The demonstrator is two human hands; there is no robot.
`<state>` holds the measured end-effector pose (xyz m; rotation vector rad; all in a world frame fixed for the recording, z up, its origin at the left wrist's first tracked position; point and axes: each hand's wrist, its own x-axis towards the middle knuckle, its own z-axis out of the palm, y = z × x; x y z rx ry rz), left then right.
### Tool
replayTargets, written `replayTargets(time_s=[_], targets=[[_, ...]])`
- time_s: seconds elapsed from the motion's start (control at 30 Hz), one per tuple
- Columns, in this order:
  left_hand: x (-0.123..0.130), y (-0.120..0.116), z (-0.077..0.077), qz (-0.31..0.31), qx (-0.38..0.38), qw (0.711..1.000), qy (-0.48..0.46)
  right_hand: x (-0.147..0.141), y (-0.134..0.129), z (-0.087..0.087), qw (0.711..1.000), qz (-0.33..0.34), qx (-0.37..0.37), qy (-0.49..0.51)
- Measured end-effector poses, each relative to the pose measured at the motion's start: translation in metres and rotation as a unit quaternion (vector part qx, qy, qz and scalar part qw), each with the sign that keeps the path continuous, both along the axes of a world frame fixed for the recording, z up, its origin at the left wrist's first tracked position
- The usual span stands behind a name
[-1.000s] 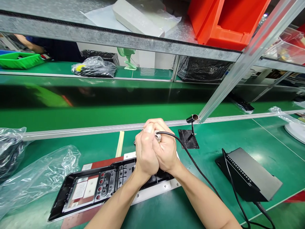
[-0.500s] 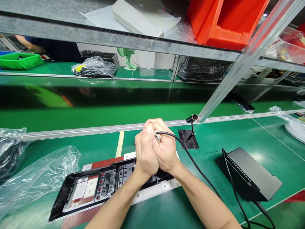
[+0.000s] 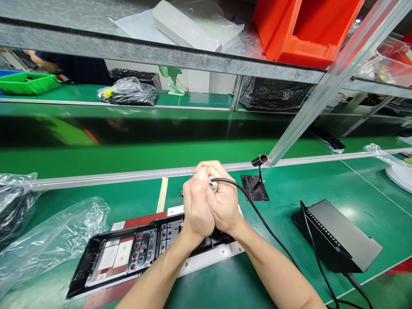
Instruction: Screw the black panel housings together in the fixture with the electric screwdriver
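My left hand (image 3: 197, 201) and my right hand (image 3: 225, 199) are clasped together around a corded hand tool (image 3: 213, 184). Only its whitish, wrapped-looking top end shows between the fingers; the body and tip are hidden. From that end a black cable (image 3: 257, 210) curves down to the right. Both hands sit over the right part of a black plastic housing (image 3: 151, 229), which lies open side up with ribs, round holes and a window-like opening. Under the housing is a fixture with white bars (image 3: 212, 256) and a reddish-brown plate (image 3: 138, 222). Whether the tool touches the housing is hidden.
To the right stand a black tube holder (image 3: 260, 161) and a black box (image 3: 337, 236) with cables. Clear plastic bags (image 3: 61, 231) lie left. Overhead runs a metal shelf (image 3: 128, 49) bearing a red bin (image 3: 302, 38); a slanted post (image 3: 309, 111) rises right. Another person (image 3: 77, 68) is beyond.
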<state>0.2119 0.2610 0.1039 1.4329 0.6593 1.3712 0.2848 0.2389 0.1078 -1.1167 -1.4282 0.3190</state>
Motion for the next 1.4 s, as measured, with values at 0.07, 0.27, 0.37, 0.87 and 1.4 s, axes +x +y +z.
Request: replayTargets(time_s=[0.07,0.27,0.37,0.87,1.4], targets=[[0.0000,0.0000,-0.0001,-0.002,-0.002,1.000,-0.002,0.0000,0.0003,0.0007,1.000,0.004,0.008,0.002],[-0.0006,0.0001,-0.0002,-0.004,0.003,1.000,-0.007,-0.0004,0.0007,0.0016,1.000,0.005,0.013,0.003],[-0.0011,-0.0002,0.0007,-0.010,0.003,1.000,-0.013,-0.0003,0.0005,0.0017,1.000,0.003,0.008,0.001],[-0.0002,0.0007,-0.0021,-0.002,-0.002,1.000,-0.010,-0.0003,0.0006,0.0011,1.000,0.001,0.004,0.003],[-0.0009,-0.0002,0.0003,0.003,0.000,1.000,0.002,-0.0008,0.0010,0.0011,1.000,-0.007,0.008,-0.003]])
